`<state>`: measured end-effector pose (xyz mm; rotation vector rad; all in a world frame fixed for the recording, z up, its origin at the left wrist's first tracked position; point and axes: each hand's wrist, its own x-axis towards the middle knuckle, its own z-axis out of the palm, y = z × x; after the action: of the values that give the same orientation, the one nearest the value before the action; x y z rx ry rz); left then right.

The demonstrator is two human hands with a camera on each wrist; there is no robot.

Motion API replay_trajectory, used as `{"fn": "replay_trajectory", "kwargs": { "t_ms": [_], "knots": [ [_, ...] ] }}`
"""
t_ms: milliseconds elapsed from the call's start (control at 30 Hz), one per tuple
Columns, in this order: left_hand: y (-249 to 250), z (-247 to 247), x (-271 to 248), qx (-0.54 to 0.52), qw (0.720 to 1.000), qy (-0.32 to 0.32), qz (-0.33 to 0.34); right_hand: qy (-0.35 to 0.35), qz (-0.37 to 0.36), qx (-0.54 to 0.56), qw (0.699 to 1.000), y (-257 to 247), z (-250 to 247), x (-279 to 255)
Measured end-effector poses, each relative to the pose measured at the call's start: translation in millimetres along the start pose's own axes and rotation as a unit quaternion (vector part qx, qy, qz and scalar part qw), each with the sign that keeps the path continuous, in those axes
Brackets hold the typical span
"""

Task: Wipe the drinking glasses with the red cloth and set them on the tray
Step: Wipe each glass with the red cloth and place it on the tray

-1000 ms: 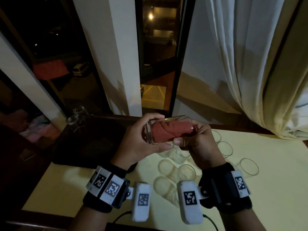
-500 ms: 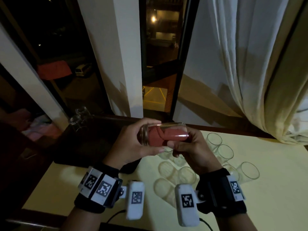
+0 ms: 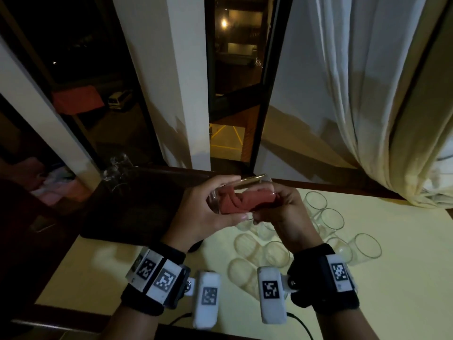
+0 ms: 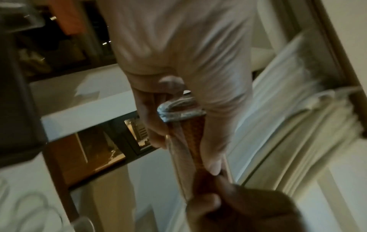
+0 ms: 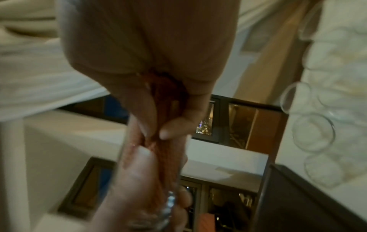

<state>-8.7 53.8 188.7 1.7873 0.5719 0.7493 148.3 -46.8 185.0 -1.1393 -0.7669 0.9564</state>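
Observation:
A clear drinking glass lies on its side in the air above the table, its base to the left. My left hand grips it round the base end. The red cloth is stuffed inside it, and my right hand pinches the cloth at the glass's mouth. Several more glasses stand on the pale yellow table to the right of and below my hands. The dark tray lies to the left, with a glass or two at its far left corner.
Behind the table are a dark window frame, white pillars and a white curtain hanging down at the right. The table's wooden near edge runs along the lower left. Cables lead off the wrist cameras at the bottom.
The glass has turned in my hands and the cloth inside it has shifted. Both hands stay together above the table at about the same place.

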Motion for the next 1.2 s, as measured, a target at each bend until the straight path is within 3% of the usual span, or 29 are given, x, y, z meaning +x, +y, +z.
{"fn": "replay_trajectory", "kwargs": {
  "t_ms": [100,167,233,333,400,533,733,800,967,1067,1200],
  "knots": [
    [-3,-4,3,0.095,0.992,-0.017,0.081,-0.01,0.022,0.024,0.999,1,-1,-2],
    [-6,-3,3,0.103,0.991,-0.019,0.08,-0.003,0.005,0.017,1.0,0,0,-2],
    [-8,-1,1,0.08,0.996,-0.013,0.031,0.01,-0.016,0.029,0.999,2,1,-1],
    [-8,3,3,-0.095,0.991,-0.035,-0.093,0.047,-0.035,0.027,0.998,3,2,0],
    [-10,5,6,-0.151,0.982,-0.014,-0.113,0.052,-0.04,-0.017,0.998,2,4,-1],
    [-7,1,7,-0.11,0.992,0.013,-0.06,0.031,-0.018,-0.014,0.999,1,5,2],
    [-8,-1,8,0.045,0.995,-0.006,0.086,0.0,-0.006,0.041,0.999,2,-2,5],
    [-10,2,8,0.02,0.997,0.0,0.071,0.02,-0.021,0.04,0.999,2,-3,8],
    [-11,2,17,-0.142,0.987,-0.009,-0.073,0.057,-0.044,-0.029,0.997,2,4,13],
    [-14,-4,22,-0.11,0.993,0.013,-0.048,0.024,-0.021,-0.02,0.999,1,4,16],
    [-15,-3,23,-0.028,0.999,-0.005,0.025,0.006,0.016,-0.009,1.0,-3,-4,21]
  ]
}}
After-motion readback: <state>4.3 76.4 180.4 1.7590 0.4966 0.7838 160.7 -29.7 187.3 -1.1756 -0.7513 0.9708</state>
